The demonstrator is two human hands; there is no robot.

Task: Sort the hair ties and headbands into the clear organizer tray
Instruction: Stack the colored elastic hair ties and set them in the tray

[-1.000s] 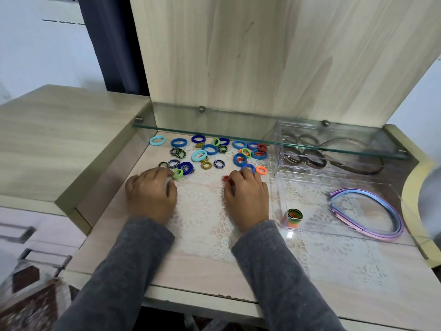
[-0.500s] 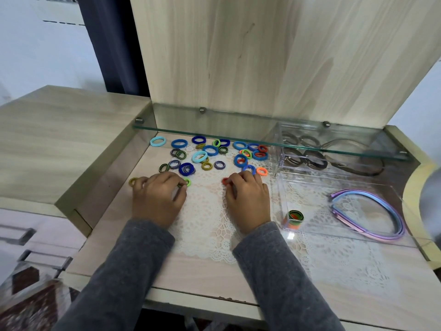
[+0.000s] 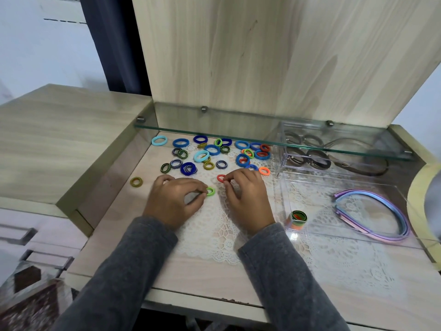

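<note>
Pale wood panelling rises behind a desk (image 3: 167,271) covered by a lace mat (image 3: 210,237), with a glass shelf (image 3: 238,133) running low across the back. Both hands work just left of the clear organizer tray (image 3: 353,238). The right hand (image 3: 247,199), the nearer of the two to the tray, pinches a red hair tie (image 3: 221,178) at its fingertips. The left hand (image 3: 173,201), farther from the tray, pinches a green hair tie (image 3: 210,191) between thumb and forefinger. Both ties sit close to the mat, and I cannot tell whether either is lifted clear of it.

The coming move, as I judge it, is a short carry rightward into the tray's near compartment, where a small stack of ties (image 3: 298,217) stands on edge by the left wall. The right hand has the shorter path. Pastel headbands (image 3: 381,211) lie deeper in that compartment, their open ends turned toward the hands.

Loose hair ties (image 3: 212,150) are scattered left of the tray's rear compartment, and one olive tie (image 3: 136,181) lies apart, farthest from the tray, so most of the sorting looks undone. The rear compartment sits under the glass shelf. Dark headbands (image 3: 358,163) in it are veiled by glass and reflections, so their number is unclear. The tray's clear walls are hard to trace on its right side.
</note>
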